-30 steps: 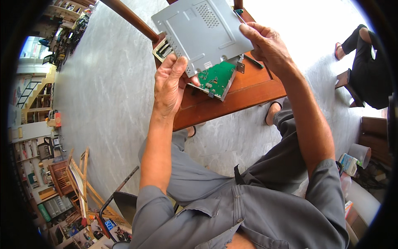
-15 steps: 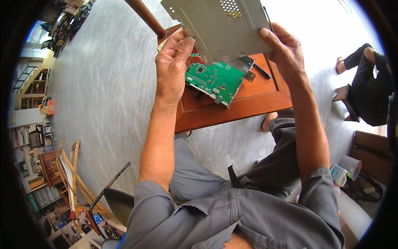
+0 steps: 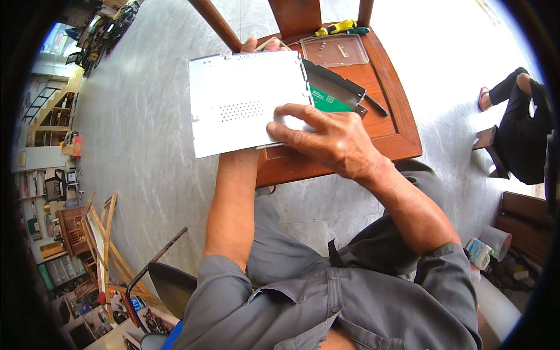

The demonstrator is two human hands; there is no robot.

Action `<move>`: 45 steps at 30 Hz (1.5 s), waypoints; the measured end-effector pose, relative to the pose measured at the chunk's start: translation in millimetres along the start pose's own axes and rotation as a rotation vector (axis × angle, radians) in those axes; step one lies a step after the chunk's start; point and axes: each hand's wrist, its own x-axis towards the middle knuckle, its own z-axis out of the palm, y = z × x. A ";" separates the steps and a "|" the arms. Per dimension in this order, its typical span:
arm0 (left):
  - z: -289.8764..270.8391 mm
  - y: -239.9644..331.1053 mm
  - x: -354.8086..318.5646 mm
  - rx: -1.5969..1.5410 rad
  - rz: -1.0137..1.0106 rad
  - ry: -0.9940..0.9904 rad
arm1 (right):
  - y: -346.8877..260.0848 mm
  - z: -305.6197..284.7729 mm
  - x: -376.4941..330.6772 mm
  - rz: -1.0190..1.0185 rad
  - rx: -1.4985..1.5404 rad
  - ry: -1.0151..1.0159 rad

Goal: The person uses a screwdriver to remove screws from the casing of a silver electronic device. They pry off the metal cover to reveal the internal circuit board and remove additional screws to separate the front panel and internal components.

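Landmark = metal cover [image 3: 248,105], all places rel. to it.

Risks (judgement):
- Right hand [image 3: 335,140], at near-right corner of cover: fingers [image 3: 291,114] lie spread and flat on top face, pressing, not wrapped round an edge. If cover tilts, nothing on this side stops a slide → could drop onto tabletop [image 3: 396,125] beneath.
- Left hand [image 3: 262,44] mostly hidden under/behind cover; only fingertips show at far edge, curled over it. Grip looks like support from below; how tight, cannot tell. Thin stamped edges there → cut risk to fingers.
- Green circuit board [image 3: 326,100] peeks out just under right edge, touching or nearly touching the dark metal frame [image 3: 341,84] w/ bracket tab. Cover dragged sideways could scrape board parts.
- Clear plastic tray [image 3: 335,49] w/ small screws, beyond far-right corner, near tabletop's far side; a knock scatters screws.

Look of cover: flat, rectangular, pale grey sheet metal, matte; patch of small vent holes near centre; small notches and tabs along left and right edges. Held roughly level above tabletop's left part, overhanging floor side.

Farther: yellow-green tool [image 3: 341,27] past tray. Another person [image 3: 519,128] seated well to right.
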 end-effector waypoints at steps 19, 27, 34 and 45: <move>-15.7 18.5 -19.9 -0.290 0.012 0.109 | 35.7 -1.7 -2.4 0.078 -0.223 0.090; -3.8 20.6 -16.8 -0.078 0.080 0.310 | 44.1 -9.6 -3.8 0.091 -0.190 0.130; 4.4 20.4 -18.1 -0.053 0.129 0.370 | 41.8 -5.7 -7.8 0.080 -0.198 0.107; 6.9 23.2 -10.2 0.023 0.022 0.337 | 39.6 -7.1 -9.2 0.078 -0.181 0.110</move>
